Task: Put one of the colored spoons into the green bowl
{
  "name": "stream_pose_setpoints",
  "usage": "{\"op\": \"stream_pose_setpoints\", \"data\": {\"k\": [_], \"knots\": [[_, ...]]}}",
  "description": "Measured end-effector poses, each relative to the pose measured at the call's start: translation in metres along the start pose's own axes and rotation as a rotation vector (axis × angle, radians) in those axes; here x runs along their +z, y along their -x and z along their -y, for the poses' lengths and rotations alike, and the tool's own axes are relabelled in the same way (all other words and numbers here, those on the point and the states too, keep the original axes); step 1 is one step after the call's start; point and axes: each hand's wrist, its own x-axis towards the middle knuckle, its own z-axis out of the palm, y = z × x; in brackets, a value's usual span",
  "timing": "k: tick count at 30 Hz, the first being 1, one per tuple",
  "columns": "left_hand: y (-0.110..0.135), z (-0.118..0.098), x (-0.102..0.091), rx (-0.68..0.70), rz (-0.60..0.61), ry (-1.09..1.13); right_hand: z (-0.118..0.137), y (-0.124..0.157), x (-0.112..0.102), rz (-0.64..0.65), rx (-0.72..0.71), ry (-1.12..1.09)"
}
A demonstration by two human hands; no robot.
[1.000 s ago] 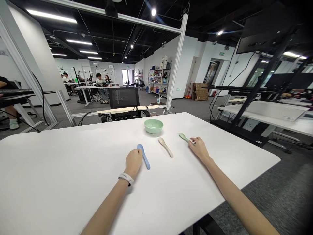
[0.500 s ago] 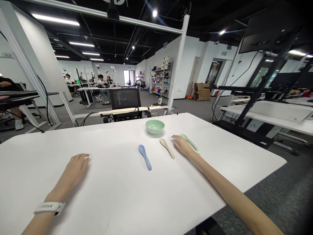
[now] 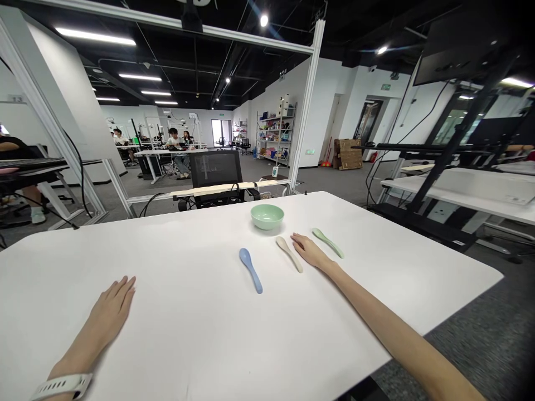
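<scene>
Palm down on the left side of the white table (image 3: 179, 328), my left hand (image 3: 111, 309) lies with its fingers stretched out, holding nothing. My right hand (image 3: 308, 250) rests between a beige spoon (image 3: 290, 254) and a green spoon (image 3: 328, 243), its fingers extended and no object in its grasp. Its fingertips are close to the beige spoon; whether they touch it I cannot tell. To the left of these lies a blue spoon (image 3: 251, 270). Behind the spoons stands a light green bowl (image 3: 267, 217), upright near the far edge.
A metal frame (image 3: 307, 106) rises beyond the table's far edge. Behind it is a black mesh chair (image 3: 216, 169). On the right stands another white desk (image 3: 476, 195) with a dark stand. Several people sit at desks in the background.
My left hand has drawn back toward me and leftward, settling onto the table. My right hand has shifted slightly left, away from the green spoon toward the beige one.
</scene>
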Motion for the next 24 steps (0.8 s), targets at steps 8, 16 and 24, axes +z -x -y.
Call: {"op": "stream_pose_setpoints", "data": {"k": [8,16,24], "knots": [[0.002,-0.001,-0.004,-0.024,0.082,0.023,0.006,0.001,-0.002,-0.027,0.014,-0.028],[-0.001,0.004,0.003,-0.004,0.023,0.027,0.04,0.013,-0.019,-0.126,0.135,-0.068],[0.0,0.001,-0.002,-0.016,0.046,0.045,0.068,0.034,-0.023,0.026,0.172,-0.162]]}}
